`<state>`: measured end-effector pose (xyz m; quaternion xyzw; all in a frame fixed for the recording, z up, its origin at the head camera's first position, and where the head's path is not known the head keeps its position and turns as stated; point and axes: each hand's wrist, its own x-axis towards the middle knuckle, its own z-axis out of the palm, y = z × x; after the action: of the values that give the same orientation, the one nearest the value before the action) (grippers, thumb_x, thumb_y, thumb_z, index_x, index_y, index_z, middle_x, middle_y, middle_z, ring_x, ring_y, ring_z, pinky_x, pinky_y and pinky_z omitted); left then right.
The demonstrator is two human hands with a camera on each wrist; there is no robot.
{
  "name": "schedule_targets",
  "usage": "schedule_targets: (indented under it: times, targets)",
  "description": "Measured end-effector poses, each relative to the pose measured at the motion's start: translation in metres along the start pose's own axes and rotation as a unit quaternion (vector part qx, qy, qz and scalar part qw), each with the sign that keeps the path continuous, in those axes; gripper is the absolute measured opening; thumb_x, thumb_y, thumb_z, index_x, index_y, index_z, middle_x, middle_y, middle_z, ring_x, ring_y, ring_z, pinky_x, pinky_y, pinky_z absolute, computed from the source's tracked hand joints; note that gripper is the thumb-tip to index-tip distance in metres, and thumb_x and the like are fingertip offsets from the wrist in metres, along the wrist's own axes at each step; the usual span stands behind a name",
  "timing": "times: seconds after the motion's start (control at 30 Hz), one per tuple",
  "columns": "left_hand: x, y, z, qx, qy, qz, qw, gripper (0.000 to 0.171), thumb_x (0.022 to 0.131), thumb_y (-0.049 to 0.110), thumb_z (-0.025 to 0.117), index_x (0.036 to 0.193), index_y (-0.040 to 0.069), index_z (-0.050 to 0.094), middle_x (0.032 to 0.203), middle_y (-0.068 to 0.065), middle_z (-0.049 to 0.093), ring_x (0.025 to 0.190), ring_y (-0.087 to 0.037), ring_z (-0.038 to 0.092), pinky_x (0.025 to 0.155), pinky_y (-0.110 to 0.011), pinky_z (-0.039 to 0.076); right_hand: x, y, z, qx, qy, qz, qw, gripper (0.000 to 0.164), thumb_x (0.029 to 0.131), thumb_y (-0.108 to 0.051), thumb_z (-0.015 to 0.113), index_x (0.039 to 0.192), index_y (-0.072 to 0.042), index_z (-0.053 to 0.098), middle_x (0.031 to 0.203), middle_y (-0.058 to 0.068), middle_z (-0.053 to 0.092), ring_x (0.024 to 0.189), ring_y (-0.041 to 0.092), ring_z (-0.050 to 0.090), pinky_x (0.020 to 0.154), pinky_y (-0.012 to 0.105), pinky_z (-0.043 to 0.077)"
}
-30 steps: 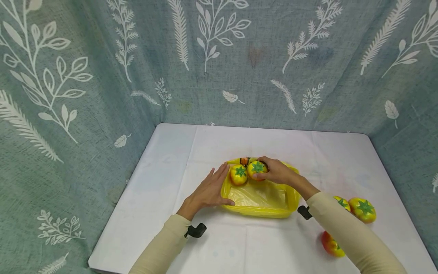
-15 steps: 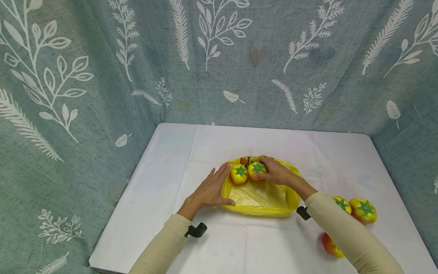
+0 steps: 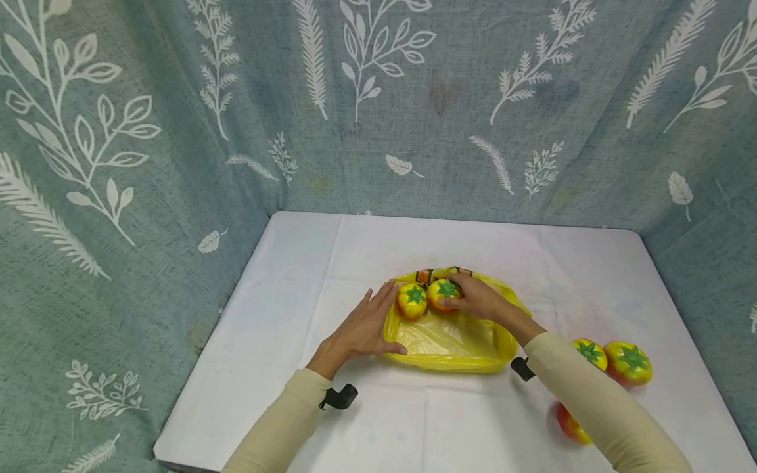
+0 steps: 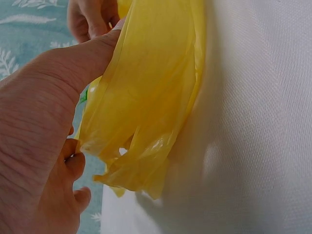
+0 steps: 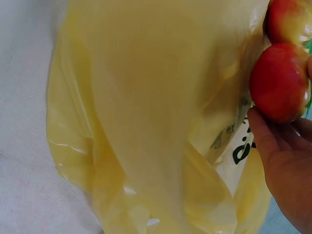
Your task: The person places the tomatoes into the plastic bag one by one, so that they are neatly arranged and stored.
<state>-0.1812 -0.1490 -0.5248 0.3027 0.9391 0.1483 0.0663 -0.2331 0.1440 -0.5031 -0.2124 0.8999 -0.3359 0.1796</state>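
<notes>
A yellow plastic bag (image 3: 449,335) lies spread open on the white table. Inside it, along the far side, two red-and-yellow tomatoes with green leafy tops sit side by side. My right hand (image 3: 481,299) pinches the right tomato (image 3: 443,293) between thumb and fingers; the left tomato (image 3: 412,301) is close to it. My left hand (image 3: 365,326) rests at the bag's left edge, its fingers extended along that side and its thumb on the near rim. In the right wrist view, the held tomato (image 5: 279,83) shows its red underside.
At the right of the table two more tomatoes, one nearer (image 3: 590,353) my sleeve and one farther right (image 3: 629,363), stand together. A third tomato (image 3: 570,422) is partly hidden under my right forearm. A patterned green curtain (image 3: 414,164) surrounds the table.
My right forearm has shifted slightly left, and the bag's right side bulges out a little more. The right hand keeps its grip on the tomato; my left hand has stayed in place.
</notes>
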Motion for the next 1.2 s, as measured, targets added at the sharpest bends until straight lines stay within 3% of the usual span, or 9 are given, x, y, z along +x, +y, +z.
schedule_targets:
  times: [0.5, 1.2]
  targets:
    - [0.002, 0.0, 0.0, 0.003, -0.002, 0.003, 1.0, 0.131, 0.074, 0.071, 0.077, 0.162, 0.002, 0.009, 0.17, -0.011, 0.005, 0.155, -0.021, 0.008, 0.124, -0.046, 0.011, 0.0, 0.002, 0.003, -0.013, -0.003, 0.026, 1.0, 0.077, 0.098, -0.042, 0.066, 0.15, 0.008, 0.039, 0.141, 0.026, 0.053, 0.122, 0.037, 0.056, 0.105, 0.053, 0.046]
    - [0.0, 0.0, -0.001, 0.008, -0.003, 0.002, 1.0, 0.13, 0.074, 0.07, 0.077, 0.162, 0.001, 0.01, 0.17, -0.012, 0.004, 0.155, -0.021, 0.007, 0.125, -0.046, 0.011, -0.011, 0.001, -0.008, -0.021, -0.011, -0.002, 1.0, 0.075, 0.098, -0.039, 0.067, 0.15, 0.008, 0.038, 0.144, 0.028, 0.05, 0.128, 0.042, 0.053, 0.106, 0.055, 0.044]
